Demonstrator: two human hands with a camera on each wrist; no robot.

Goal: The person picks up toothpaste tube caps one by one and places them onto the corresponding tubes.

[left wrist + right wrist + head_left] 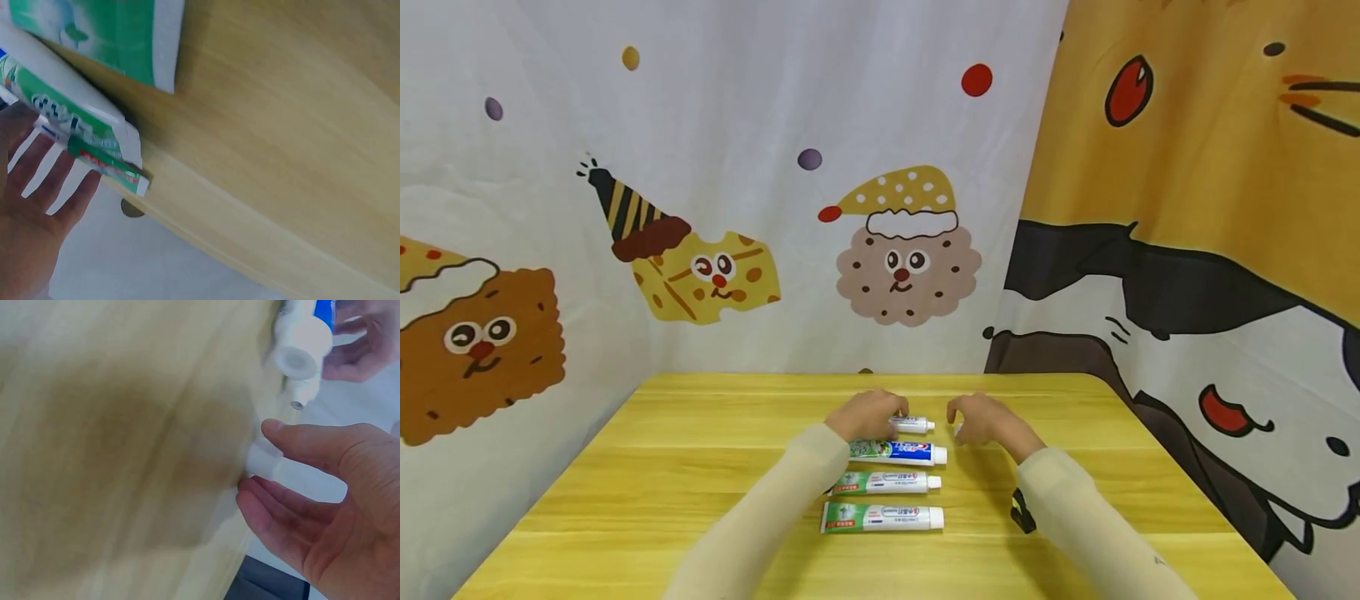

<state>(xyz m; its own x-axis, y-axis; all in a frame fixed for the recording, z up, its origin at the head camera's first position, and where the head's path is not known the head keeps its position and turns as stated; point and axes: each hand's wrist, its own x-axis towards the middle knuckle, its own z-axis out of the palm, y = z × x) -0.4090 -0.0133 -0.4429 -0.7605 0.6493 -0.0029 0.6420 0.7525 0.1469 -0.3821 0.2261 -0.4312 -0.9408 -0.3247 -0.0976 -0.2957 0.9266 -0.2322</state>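
My left hand [871, 414] holds a small toothpaste tube [913, 425] at the far end of a row of tubes. In the left wrist view the thumb and fingers lie on either side of this green-and-white tube [106, 162]. The tube's narrow nozzle [299, 404] shows a dark opening. To the right of it, my right hand [981, 418] pinches a small white cap [262, 459] between thumb and fingertips, low over the table. Nearest the left hand is a larger blue, green and white toothpaste tube [906, 452].
Two more green-and-white toothpaste tubes, a middle one [898, 482] and a front one [883, 517], lie parallel, caps to the right. A black-and-yellow object [1022, 512] sits by the right forearm. The wooden table [700, 483] ends at a patterned curtain [790, 350].
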